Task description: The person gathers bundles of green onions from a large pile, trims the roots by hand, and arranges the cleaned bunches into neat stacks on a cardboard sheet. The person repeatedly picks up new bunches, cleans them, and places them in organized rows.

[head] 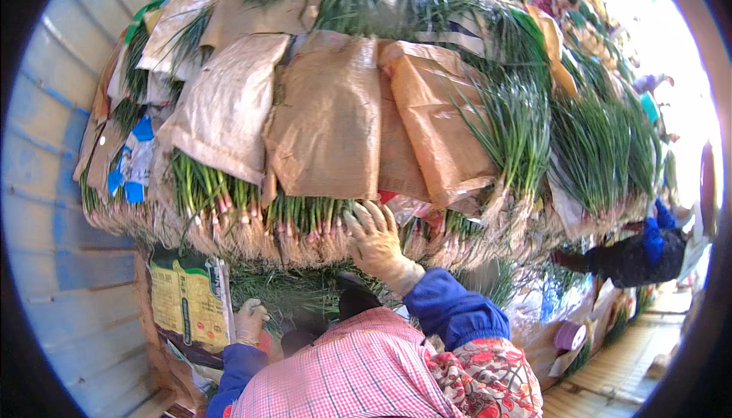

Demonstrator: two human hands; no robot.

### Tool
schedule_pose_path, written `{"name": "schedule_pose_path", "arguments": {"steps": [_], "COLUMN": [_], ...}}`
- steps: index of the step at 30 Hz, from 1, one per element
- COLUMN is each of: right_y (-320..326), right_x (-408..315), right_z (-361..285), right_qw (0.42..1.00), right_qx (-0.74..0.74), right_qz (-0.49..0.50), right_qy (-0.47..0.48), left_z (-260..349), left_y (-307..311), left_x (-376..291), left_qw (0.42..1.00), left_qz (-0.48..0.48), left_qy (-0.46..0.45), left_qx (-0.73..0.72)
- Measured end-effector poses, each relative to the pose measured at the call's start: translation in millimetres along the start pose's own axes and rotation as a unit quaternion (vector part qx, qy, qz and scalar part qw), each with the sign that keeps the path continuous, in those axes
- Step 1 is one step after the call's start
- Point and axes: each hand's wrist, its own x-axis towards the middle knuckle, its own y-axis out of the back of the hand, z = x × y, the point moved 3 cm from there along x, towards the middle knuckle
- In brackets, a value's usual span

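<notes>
My right hand (374,240), in a pale work glove, lies with its fingers apart against the roots and stalks of green onions (311,220) at the lower front of a large heap. A brown woven sack (326,126) covers the leaves just above it. Another woven sack (423,115), orange-brown, lies to its right, and a whitish sack (234,103) to its left. Low on the left, my gloved left hand (250,322) is beside a printed yellow and dark sack (186,303); its fingers are curled, and whether it grips anything cannot be told.
A corrugated metal wall (51,189) runs along the left. Loose green leaves (280,292) cover the ground before me. Uncovered green onions (600,149) lie at the right of the heap. A person in dark and blue clothes (640,255) is at the far right. A purple spool (570,336) lies lower right.
</notes>
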Motion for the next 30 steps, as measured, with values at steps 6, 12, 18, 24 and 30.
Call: {"name": "schedule_pose_path", "arguments": {"steps": [6, 12, 18, 24, 30], "right_y": [-56, -35, -16, 28, 92], "right_x": [49, 82, 40, -75, -179], "right_z": [40, 82, 49, 49, 100], "right_qw": [0.963, 0.984, 0.988, 0.919, 0.689], "right_qx": [-0.202, 0.016, 0.075, 0.149, 0.32], "right_qz": [-0.169, 0.049, -0.06, 0.201, 0.456], "right_qy": [0.062, -0.169, -0.12, -0.306, -0.464], "left_z": [59, 77, 80, 145, 230], "left_y": [-47, -41, -27, -57, -183], "left_x": [-11, 7, 70, 72, 20], "left_qw": [0.993, 0.992, 0.976, 0.948, 0.875], "left_qz": [-0.064, -0.106, -0.185, -0.263, -0.419], "left_qy": [0.008, -0.002, -0.046, -0.034, -0.158], "left_qx": [0.1, 0.065, 0.103, 0.176, 0.183]}}
